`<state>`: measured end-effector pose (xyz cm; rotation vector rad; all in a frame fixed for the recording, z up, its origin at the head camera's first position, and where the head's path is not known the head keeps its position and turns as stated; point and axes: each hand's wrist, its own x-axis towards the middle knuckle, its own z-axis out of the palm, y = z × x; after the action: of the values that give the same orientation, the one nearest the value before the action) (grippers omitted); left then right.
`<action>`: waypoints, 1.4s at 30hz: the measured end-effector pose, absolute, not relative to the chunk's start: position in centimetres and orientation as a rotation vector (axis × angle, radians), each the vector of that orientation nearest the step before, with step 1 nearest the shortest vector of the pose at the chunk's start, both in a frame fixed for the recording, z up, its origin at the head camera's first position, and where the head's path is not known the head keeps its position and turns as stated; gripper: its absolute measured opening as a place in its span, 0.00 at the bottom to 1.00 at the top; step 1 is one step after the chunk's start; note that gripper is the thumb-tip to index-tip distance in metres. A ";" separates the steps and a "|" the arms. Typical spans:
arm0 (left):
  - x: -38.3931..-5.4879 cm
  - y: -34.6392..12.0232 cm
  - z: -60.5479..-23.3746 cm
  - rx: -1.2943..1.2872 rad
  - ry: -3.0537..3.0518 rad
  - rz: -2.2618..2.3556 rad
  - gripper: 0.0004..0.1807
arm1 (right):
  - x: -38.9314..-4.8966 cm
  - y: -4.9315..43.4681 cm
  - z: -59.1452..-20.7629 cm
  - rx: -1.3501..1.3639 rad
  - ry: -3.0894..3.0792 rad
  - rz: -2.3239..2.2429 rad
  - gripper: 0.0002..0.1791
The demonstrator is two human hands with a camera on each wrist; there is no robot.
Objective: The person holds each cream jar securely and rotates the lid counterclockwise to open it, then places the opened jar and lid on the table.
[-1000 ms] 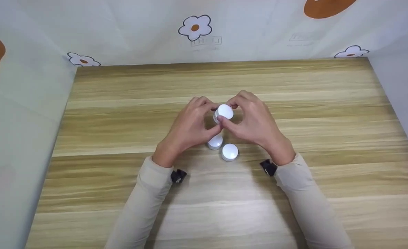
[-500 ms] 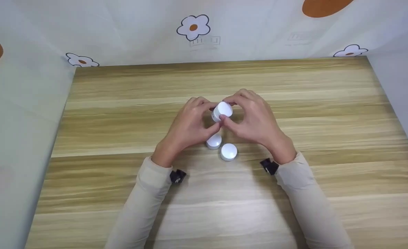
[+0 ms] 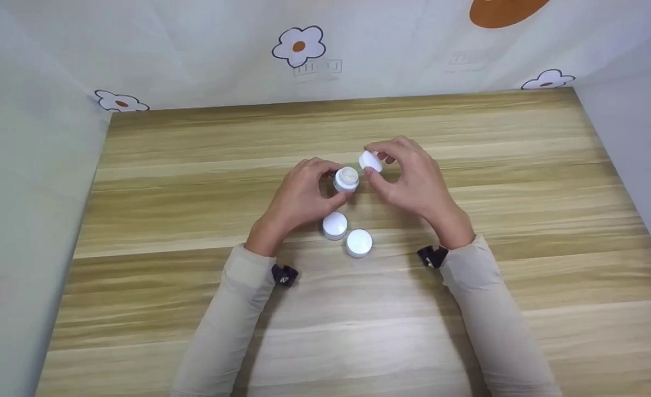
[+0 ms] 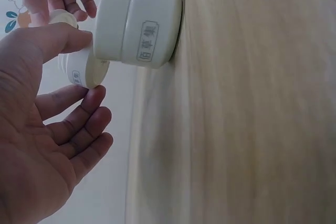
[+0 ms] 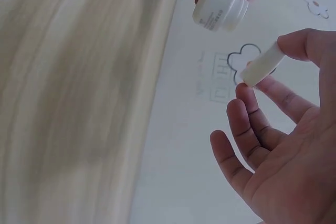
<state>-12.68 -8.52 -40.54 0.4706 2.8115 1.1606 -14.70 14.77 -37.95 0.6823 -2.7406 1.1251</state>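
Note:
My left hand (image 3: pixel 304 190) pinches a small white cream jar (image 3: pixel 346 181) between thumb and fingers. The jar has no lid on it, and its threaded neck shows in the right wrist view. Just to the right, my right hand (image 3: pixel 413 175) pinches a round white lid (image 3: pixel 370 161) by its edge, tilted and apart from the jar. Both are held above the table, as the left wrist view shows the held jar (image 4: pixel 84 66) beyond a standing one. Two capped white jars stand nearer the body: one jar (image 3: pixel 334 225) by the left thumb, another jar (image 3: pixel 359 243) to its right.
The wood-grain table (image 3: pixel 204 138) runs back to a pale curtain (image 3: pixel 220 49) printed with flowers. Pale side panels border it left and right. A small black camera mount (image 3: pixel 285 275) sits on the left wrist, with another black mount (image 3: pixel 432 256) on the right wrist.
The lid has come off the held jar; the right hand has moved it up and right. Earlier both hands were together on the capped jar. The left hand stays about in place.

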 end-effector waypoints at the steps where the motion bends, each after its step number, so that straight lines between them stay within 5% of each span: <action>1: -12.8 -8.5 -40.6 0.453 2.799 1.159 0.27 | -14.9 14.9 -38.1 0.665 -2.745 1.146 0.22; 26: -17.4 -6.8 -41.4 0.468 2.654 1.202 0.23 | -17.6 16.9 -41.1 0.383 -2.833 1.565 0.28; 42: -18.0 -5.8 -42.2 0.498 2.734 1.158 0.24 | -17.9 17.6 -41.7 0.231 -2.885 1.427 0.23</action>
<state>-18.00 -5.81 -42.22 0.4980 2.7336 1.1576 -17.86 17.57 -41.68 0.2307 -2.8847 1.4272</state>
